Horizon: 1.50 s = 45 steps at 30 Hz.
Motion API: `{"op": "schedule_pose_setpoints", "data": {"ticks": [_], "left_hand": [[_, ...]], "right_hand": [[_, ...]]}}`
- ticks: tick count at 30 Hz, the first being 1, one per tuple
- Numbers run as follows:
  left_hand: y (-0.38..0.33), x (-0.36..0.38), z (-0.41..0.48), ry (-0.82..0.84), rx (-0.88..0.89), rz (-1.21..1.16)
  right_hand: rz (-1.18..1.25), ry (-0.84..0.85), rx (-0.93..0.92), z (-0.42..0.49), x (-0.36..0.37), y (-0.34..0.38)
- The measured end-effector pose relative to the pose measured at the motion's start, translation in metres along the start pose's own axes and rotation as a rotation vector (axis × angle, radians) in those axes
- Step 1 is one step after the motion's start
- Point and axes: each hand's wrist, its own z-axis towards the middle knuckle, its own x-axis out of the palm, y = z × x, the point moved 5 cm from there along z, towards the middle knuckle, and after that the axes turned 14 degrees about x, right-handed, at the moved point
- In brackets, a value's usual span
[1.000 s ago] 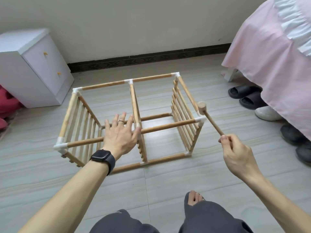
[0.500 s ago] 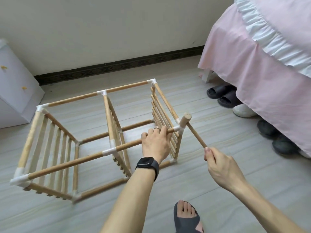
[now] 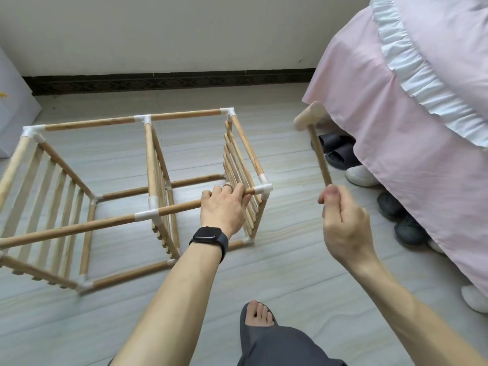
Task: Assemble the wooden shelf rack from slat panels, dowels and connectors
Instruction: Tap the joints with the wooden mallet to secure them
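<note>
The wooden rack (image 3: 148, 154) lies on its side on the floor: three slat panels joined by dowels and white corner connectors. My left hand (image 3: 224, 207) grips the near top dowel (image 3: 100, 223), just left of the white connector (image 3: 264, 190) at the rack's right corner. My right hand (image 3: 343, 223) holds a small wooden mallet (image 3: 315, 138) by the end of its handle. The mallet head is raised up and to the right of that corner, apart from the rack and blurred.
A pink bedspread (image 3: 412, 143) hangs at the right, with dark slippers (image 3: 335, 151) and several shoes under its edge. A white cabinet (image 3: 13, 109) stands at the far left. The wall with a dark skirting board (image 3: 169, 81) runs behind. My sandalled foot (image 3: 257, 317) is at the bottom.
My left hand slid right along the near dowel and now grips it by the right corner connector. The mallet head has swung up and away from that corner.
</note>
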Motion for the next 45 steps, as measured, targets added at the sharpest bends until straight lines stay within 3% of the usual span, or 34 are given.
{"op": "schedule_pose_setpoints", "data": {"ticks": [2,5,6,8,9,10,13,17,21,25,28,30,33,36,40,43,45], "left_hand": [[0.000,0.000,0.000,-0.002,-0.002,0.001],[0.000,-0.001,0.000,-0.002,-0.003,0.003],[0.000,-0.001,0.001,-0.002,0.000,0.000],[0.000,-0.001,0.001,-0.005,0.001,0.001],[0.001,-0.001,0.001,0.001,-0.002,0.000],[0.000,-0.001,0.001,0.007,-0.004,-0.003],[0.000,-0.002,-0.001,0.009,-0.005,-0.008],[0.001,-0.003,-0.002,0.003,-0.003,-0.010],[0.000,-0.004,-0.004,0.021,-0.006,-0.014],[0.001,-0.006,-0.005,0.030,-0.005,-0.008],[-0.001,-0.006,-0.007,0.045,-0.022,0.048],[-0.003,-0.006,-0.005,0.068,-0.034,0.078],[-0.003,-0.006,-0.005,0.075,-0.048,0.106],[-0.004,-0.006,-0.007,0.070,-0.047,0.122],[-0.003,-0.006,-0.006,0.069,-0.043,0.107],[-0.004,-0.006,-0.007,0.084,-0.043,0.097],[-0.004,-0.007,-0.009,0.094,-0.041,0.084]], "right_hand": [[-0.062,0.009,-0.015,-0.008,0.005,-0.003],[-0.515,0.355,0.112,-0.011,0.029,-0.038],[-0.488,0.340,0.113,-0.008,0.025,-0.040],[-0.155,0.143,0.025,-0.006,0.010,-0.025],[-0.112,0.092,-0.003,-0.008,0.009,-0.023],[-0.139,0.111,-0.019,-0.011,0.011,-0.018],[-0.540,0.328,0.041,-0.015,0.032,-0.031],[-0.148,0.093,-0.045,-0.016,0.016,-0.019],[-0.508,0.307,0.060,-0.017,0.030,-0.033],[-0.180,0.110,-0.030,-0.017,0.019,-0.020],[-0.504,0.323,0.128,-0.017,0.033,-0.035],[-0.428,0.271,0.148,-0.011,0.025,-0.039],[-0.168,0.108,0.015,-0.018,0.015,-0.023],[-0.480,0.334,0.120,-0.022,0.031,-0.035],[-0.176,0.139,0.041,-0.021,0.018,-0.026],[-0.436,0.325,0.065,-0.028,0.034,-0.031],[-0.410,0.286,0.092,-0.028,0.030,-0.035]]}}
